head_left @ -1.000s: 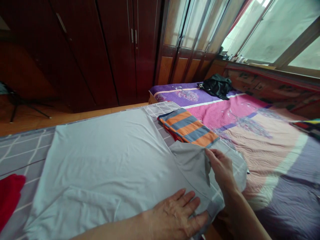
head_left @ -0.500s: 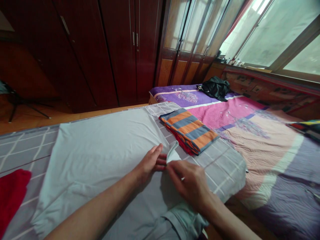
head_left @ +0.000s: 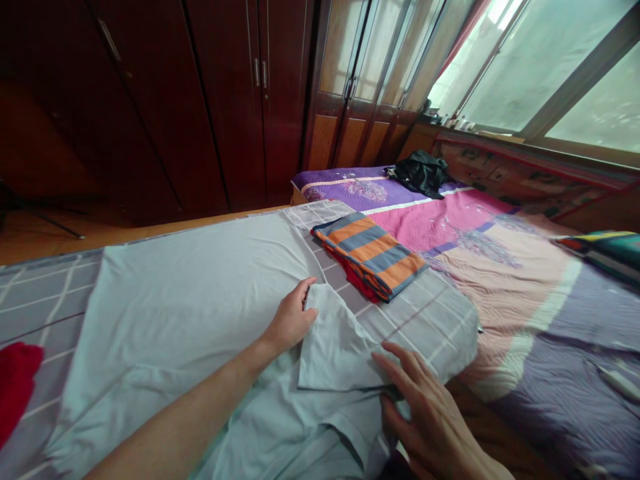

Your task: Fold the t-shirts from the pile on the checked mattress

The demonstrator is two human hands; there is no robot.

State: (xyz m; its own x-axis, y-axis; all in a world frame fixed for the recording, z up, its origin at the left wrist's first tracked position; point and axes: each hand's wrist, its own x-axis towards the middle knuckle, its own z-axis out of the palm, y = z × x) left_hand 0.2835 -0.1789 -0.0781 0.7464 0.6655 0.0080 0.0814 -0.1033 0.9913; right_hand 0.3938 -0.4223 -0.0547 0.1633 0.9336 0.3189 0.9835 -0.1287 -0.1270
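Observation:
A pale grey-green shirt (head_left: 200, 280) lies spread over the checked sheet, its near part bunched and creased. One flap of it, which looks like a sleeve (head_left: 335, 347), is turned over onto the body. My left hand (head_left: 293, 317) grips the upper corner of that flap, thumb on top and the other fingers hidden beneath the cloth. At the flap's right end is my right hand (head_left: 425, 407), with its fingers stretched and apart, the tips at the fabric. Just beyond the flap sits a folded orange and grey striped garment (head_left: 373, 253), with red cloth under it.
Red cloth (head_left: 20, 383) lies at the left edge. To the right is a bed with a colourful quilt (head_left: 500, 273), bearing a black garment (head_left: 420, 173) and a dark multicoloured item (head_left: 607, 250). Dark wardrobes (head_left: 220, 100) stand behind, and windows are at the upper right.
The flap, earlier bunched between both hands, now lies folded over the shirt. My right hand has moved down and right and its fingers have opened. The view has shifted slightly right.

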